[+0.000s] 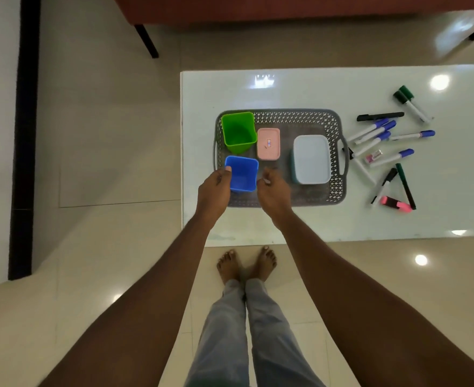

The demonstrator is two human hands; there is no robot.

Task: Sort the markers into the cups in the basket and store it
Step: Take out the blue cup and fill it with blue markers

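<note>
Two hands at a blue cup (pixel 242 172) in a grey perforated basket (pixel 308 116) on a glossy white table (pixel 286 85).

Square plastic cups, blue and green (pixel 238 132), stand in the basket's left end beside a pink lidded box (pixel 268 143) and a pale rounded box (pixel 311 159). Markers (pixel 375 134) lie scattered on the table right of the basket; bare table lies beyond it. Left hand (pixel 214 191) pinches the blue cup's left rim; right hand (pixel 273 191), fingers curled, sits just beside its right wall, contact unclear.
</note>
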